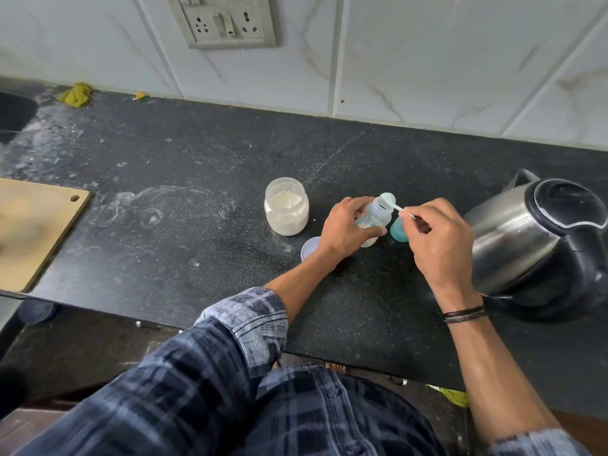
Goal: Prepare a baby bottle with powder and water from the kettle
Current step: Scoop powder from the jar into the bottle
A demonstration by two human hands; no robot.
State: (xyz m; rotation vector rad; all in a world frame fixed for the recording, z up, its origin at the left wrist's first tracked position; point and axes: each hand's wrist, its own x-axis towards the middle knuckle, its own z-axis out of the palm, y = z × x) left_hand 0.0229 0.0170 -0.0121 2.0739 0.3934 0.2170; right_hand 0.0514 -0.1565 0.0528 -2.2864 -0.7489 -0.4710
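Observation:
A clear baby bottle [380, 214] stands open on the black counter [197, 205], and my left hand [345, 227] grips its body. My right hand [439, 240] pinches the handle of a small teal scoop [390, 199], whose bowl is tipped over the bottle's mouth. Some pale powder lies at the bottle's bottom. An open jar of powder [286, 210] stands to the left of the bottle. The jar's lid [309, 248] lies by my left wrist. The teal bottle cap [398, 230] lies just right of the bottle. The steel kettle [533, 245] stands at the right.
A wooden cutting board [33, 232] lies at the counter's left edge, with a sink corner [13, 116] behind it. A yellow cloth [76, 95] sits at the back by the tiled wall, under a socket plate [227, 19]. White powder smears mark the counter's left half.

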